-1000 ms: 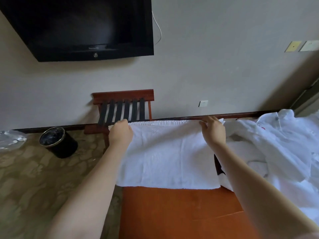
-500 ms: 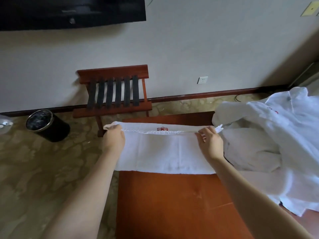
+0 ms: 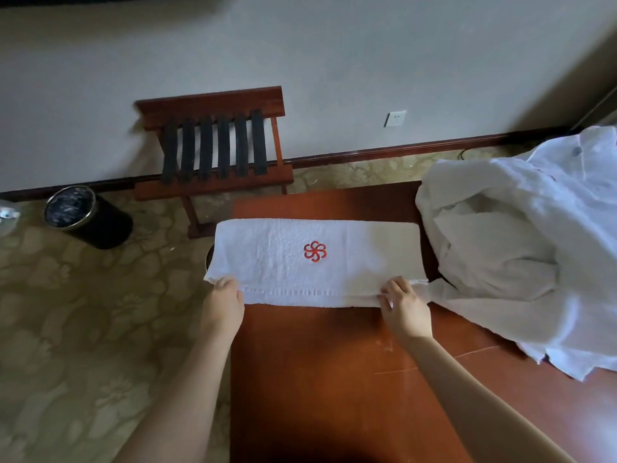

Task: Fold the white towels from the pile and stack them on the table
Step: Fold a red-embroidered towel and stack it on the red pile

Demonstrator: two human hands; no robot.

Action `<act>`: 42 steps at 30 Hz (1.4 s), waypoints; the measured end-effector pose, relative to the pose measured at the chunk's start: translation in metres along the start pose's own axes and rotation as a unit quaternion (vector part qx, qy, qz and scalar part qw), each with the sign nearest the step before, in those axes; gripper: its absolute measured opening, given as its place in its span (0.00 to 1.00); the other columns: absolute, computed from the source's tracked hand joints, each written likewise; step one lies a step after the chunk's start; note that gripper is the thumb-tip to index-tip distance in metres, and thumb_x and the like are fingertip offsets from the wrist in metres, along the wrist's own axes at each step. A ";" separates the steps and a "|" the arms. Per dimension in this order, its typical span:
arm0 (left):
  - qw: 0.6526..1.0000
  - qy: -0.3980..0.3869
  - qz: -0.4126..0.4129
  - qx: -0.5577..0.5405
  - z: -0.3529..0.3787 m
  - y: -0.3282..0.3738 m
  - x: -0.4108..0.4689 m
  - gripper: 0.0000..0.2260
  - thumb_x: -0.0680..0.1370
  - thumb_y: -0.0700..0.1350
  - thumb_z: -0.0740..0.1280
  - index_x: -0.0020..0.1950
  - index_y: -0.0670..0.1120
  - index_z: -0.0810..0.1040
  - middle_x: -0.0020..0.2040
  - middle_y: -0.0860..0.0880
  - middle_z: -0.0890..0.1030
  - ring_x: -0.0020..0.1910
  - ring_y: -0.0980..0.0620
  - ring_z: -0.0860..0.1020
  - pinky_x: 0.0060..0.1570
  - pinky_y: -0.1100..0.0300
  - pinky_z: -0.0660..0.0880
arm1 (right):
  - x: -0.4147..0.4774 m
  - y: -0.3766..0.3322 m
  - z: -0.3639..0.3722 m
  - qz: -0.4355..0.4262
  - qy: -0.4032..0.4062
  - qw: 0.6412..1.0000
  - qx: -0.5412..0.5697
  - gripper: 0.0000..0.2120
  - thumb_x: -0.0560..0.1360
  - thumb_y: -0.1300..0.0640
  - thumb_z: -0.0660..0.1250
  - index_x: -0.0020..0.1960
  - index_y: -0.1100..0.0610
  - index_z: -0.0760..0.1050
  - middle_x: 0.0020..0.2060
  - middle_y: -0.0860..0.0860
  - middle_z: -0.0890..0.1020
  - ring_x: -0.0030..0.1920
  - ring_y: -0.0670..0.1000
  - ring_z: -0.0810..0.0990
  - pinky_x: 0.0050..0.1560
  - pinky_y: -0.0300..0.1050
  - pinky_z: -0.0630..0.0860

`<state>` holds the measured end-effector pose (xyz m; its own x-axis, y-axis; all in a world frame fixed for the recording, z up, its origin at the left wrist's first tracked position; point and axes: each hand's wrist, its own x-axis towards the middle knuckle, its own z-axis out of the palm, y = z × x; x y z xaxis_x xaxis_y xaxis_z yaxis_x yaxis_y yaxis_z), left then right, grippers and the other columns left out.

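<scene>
A white towel [image 3: 283,262] with a red flower emblem lies folded lengthwise across the far end of the reddish-brown table [image 3: 317,379]; its left end hangs a little past the table's edge. My left hand [image 3: 223,304] pinches the towel's near left corner. At the near right corner my right hand [image 3: 402,304] pinches the folded edge. A rumpled pile of white towels [image 3: 521,245] covers the table's right side and touches the towel's right end.
A wooden luggage rack [image 3: 213,148] with black straps stands against the wall beyond the table. A black waste bin [image 3: 86,215] sits on the patterned carpet to the left. A wall socket [image 3: 395,118] is above the skirting board.
Both hands have drawn the towel's top edge toward me and down, folding it in half onto the table; the red emblem now faces up. My view has tilted downward.
</scene>
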<state>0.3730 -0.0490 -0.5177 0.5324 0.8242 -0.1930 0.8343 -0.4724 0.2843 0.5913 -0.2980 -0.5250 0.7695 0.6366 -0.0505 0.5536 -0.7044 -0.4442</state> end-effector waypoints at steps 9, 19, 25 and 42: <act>0.999 0.043 0.007 -0.008 -0.006 0.005 0.003 0.05 0.78 0.36 0.62 0.47 0.35 0.75 0.51 0.40 0.78 0.37 0.46 0.76 0.32 0.60 0.70 | 0.006 -0.007 -0.015 -0.057 0.087 0.995 0.007 0.07 0.71 0.67 0.70 0.41 0.61 0.72 0.40 0.53 0.76 0.39 0.55 0.74 0.31 0.43 0.67; 0.995 -0.037 -0.029 0.092 0.002 0.002 -0.014 0.07 0.79 0.39 0.61 0.56 0.41 0.73 0.58 0.46 0.73 0.36 0.49 0.75 0.36 0.55 0.77 | -0.016 0.007 -0.007 -0.075 -0.002 0.996 -0.055 0.04 0.71 0.68 0.69 0.41 0.64 0.73 0.42 0.55 0.78 0.40 0.59 0.76 0.26 0.44 0.66; 0.979 -0.010 0.125 0.160 0.011 0.055 -0.023 0.17 0.74 0.49 0.64 0.61 0.45 0.72 0.54 0.45 0.70 0.46 0.50 0.73 0.39 0.59 0.72 | -0.011 0.003 -0.005 -0.045 -0.027 0.997 -0.065 0.03 0.71 0.68 0.66 0.43 0.62 0.74 0.44 0.54 0.77 0.44 0.58 0.76 0.28 0.43 0.63; 0.934 0.059 0.341 0.095 0.035 0.122 -0.024 0.11 0.62 0.39 0.78 0.39 0.41 0.79 0.38 0.45 0.77 0.36 0.46 0.76 0.30 0.55 0.73 | -0.012 0.003 -0.022 -0.074 0.061 0.995 0.003 0.06 0.70 0.67 0.72 0.41 0.59 0.76 0.40 0.50 0.78 0.32 0.54 0.75 0.28 0.39 0.64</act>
<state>0.4671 -0.1377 -0.5114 0.9385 0.3358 0.0807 0.3242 -0.9371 0.1296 0.5911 -0.3148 -0.5065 0.7124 0.6904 0.1259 0.6628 -0.6029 -0.4440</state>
